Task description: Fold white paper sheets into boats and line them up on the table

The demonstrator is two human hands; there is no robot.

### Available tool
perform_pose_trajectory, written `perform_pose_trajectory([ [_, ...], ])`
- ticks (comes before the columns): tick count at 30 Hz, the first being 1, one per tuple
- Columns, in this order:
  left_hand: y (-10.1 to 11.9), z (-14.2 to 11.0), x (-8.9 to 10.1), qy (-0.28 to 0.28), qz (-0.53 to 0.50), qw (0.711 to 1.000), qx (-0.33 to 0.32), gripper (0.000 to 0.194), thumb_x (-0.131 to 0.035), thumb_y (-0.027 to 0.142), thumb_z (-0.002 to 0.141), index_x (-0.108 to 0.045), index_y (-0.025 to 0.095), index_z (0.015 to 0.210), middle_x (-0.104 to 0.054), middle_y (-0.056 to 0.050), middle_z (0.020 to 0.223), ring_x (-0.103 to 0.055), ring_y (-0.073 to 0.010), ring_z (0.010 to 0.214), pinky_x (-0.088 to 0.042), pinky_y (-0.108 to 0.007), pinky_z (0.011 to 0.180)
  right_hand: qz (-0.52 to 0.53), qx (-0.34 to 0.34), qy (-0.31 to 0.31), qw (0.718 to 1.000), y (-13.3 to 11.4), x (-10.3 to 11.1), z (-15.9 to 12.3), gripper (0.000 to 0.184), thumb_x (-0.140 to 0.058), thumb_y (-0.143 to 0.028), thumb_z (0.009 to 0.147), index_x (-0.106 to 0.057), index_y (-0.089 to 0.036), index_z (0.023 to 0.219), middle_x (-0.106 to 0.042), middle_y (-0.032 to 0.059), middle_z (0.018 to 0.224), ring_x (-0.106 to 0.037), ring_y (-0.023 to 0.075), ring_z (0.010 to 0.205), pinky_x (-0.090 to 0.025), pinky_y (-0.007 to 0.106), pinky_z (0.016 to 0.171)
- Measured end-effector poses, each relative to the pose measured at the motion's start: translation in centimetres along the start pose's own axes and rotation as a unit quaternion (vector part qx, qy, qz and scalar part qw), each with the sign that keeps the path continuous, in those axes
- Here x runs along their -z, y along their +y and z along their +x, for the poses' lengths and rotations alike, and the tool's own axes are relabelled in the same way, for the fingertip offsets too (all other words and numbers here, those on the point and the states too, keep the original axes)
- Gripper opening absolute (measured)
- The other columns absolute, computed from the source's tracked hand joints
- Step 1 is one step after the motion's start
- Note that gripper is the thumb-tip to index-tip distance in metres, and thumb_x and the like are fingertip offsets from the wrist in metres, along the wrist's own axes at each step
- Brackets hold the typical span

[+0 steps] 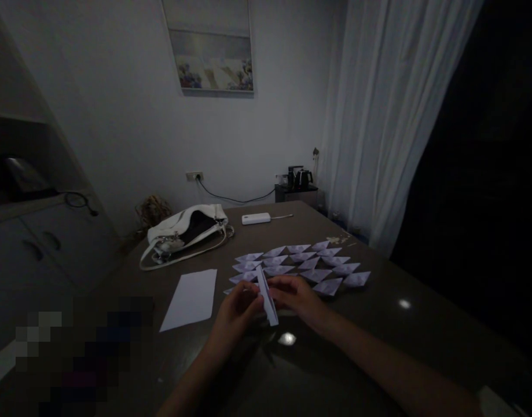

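Between my two hands is a folded paper (267,295), a narrow white strip seen nearly edge-on and tilted. The fingers of my left hand (239,304) pinch it from the left side. My right hand (298,298) grips it from the right, thumb and fingers closed on the paper. Just beyond the hands, several folded paper boats (315,274) stand in rows on the dark table (335,359); my hands hide some of the nearest ones. To the left of my left hand lies a stack or sheet of white paper (191,298), flat on the tabletop.
A white handbag (187,229) lies gaping at the table's far left. Near the back edge is a white power bank (256,218) with a short cable. Small scraps (338,238) lie at the right edge. A kettle (303,178) stands on a low cabinet behind, beside the curtain (378,116).
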State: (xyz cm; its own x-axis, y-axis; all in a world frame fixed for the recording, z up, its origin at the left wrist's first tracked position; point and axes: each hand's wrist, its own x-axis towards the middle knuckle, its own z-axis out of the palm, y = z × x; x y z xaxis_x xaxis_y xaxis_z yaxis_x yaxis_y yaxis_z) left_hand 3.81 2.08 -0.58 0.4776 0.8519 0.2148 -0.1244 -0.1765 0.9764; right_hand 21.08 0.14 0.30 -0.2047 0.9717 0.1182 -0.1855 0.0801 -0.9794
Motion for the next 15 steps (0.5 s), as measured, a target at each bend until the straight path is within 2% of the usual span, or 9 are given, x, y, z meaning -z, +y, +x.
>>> perform_pose_trajectory([
  [5,0.0,-0.2,0.1,0.003,0.089,0.995,-0.04,0.03,-0.065,0.028,0.081,-0.051,0.021,0.107,-0.069,-0.005,0.097,-0.067,-0.0219,0.091,-0.054,-0.036,0.082,-0.073,0.045,0.047,0.995,0.4,0.6,0.1,0.038,-0.073,-0.04,0.072,-0.062,-0.018,0.101,-0.07,0.0034,0.078,-0.067,0.0174,0.069,-0.053,0.03,0.066],
  [11,0.5,-0.5,0.4,-0.022,0.182,0.982,-0.043,0.057,-0.071,0.021,0.073,-0.052,0.019,0.127,-0.068,-0.009,0.115,-0.069,-0.0216,0.086,-0.055,-0.037,0.08,-0.097,0.059,0.035,0.993,0.8,1.3,0.4,0.041,-0.073,-0.03,0.07,-0.055,-0.018,0.104,-0.067,-0.0004,0.068,-0.065,0.0156,0.06,-0.05,0.027,0.058],
  [15,0.8,-0.5,0.5,-0.011,0.223,0.974,-0.05,0.056,-0.073,0.022,0.072,-0.058,0.018,0.125,-0.072,-0.007,0.108,-0.069,-0.0243,0.087,-0.054,-0.038,0.082,-0.101,0.06,0.04,0.992,0.9,1.3,0.4,0.037,-0.071,-0.02,0.068,-0.048,-0.021,0.097,-0.063,-0.0039,0.065,-0.062,0.0138,0.056,-0.048,0.024,0.053],
])
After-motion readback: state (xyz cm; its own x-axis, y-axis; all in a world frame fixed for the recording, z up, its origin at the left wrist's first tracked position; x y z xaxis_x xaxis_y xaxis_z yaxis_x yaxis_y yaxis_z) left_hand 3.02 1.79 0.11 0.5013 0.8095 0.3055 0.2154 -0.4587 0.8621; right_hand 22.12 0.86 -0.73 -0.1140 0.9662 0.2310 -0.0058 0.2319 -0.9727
